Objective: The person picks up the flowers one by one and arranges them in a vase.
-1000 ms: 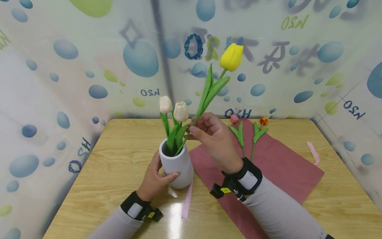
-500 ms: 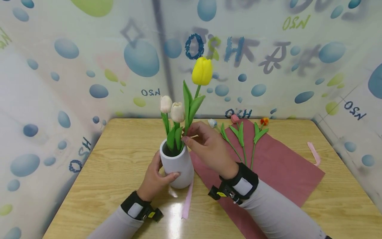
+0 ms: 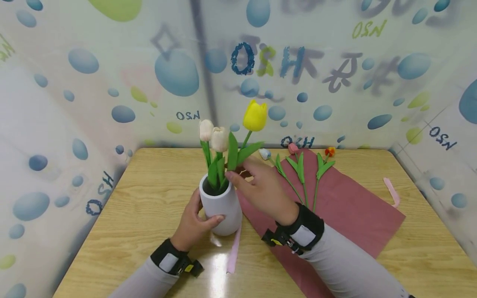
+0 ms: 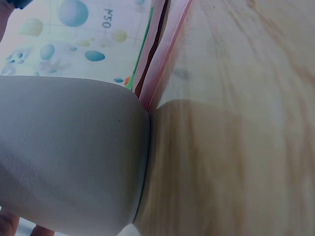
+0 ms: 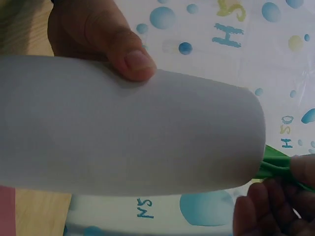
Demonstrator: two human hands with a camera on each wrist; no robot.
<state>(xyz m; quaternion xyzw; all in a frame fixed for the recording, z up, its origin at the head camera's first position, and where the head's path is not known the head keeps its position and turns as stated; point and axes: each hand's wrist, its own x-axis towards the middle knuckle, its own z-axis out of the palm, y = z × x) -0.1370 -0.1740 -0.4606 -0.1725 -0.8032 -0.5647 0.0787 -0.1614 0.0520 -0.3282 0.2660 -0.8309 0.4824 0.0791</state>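
A white vase [image 3: 221,211] stands on the wooden table, and my left hand [image 3: 195,221] grips its side, thumb across the front. Two whitish tulips [image 3: 219,139] rise from the vase mouth. My right hand [image 3: 266,186] pinches the stem of a yellow tulip [image 3: 255,116] at the vase's right rim; its lower stem is hidden by the vase and fingers. In the right wrist view, green stems [image 5: 275,166] enter the vase mouth beside the right fingers. The left wrist view shows the vase base [image 4: 123,162] close against the tabletop.
Right of the vase lies a dark red paper sheet [image 3: 354,203] bearing a pale blue tulip [image 3: 265,154], a pink tulip [image 3: 293,148] and an orange-red tulip [image 3: 329,152]. One pink ribbon [image 3: 233,252] lies by the vase, another ribbon [image 3: 391,191] at the right. A patterned curtain [image 3: 316,82] hangs behind.
The yellow tulip has come left and down, its stem sinking deeper into the vase. My right hand has moved slightly down with it. The left hand stays on the vase.
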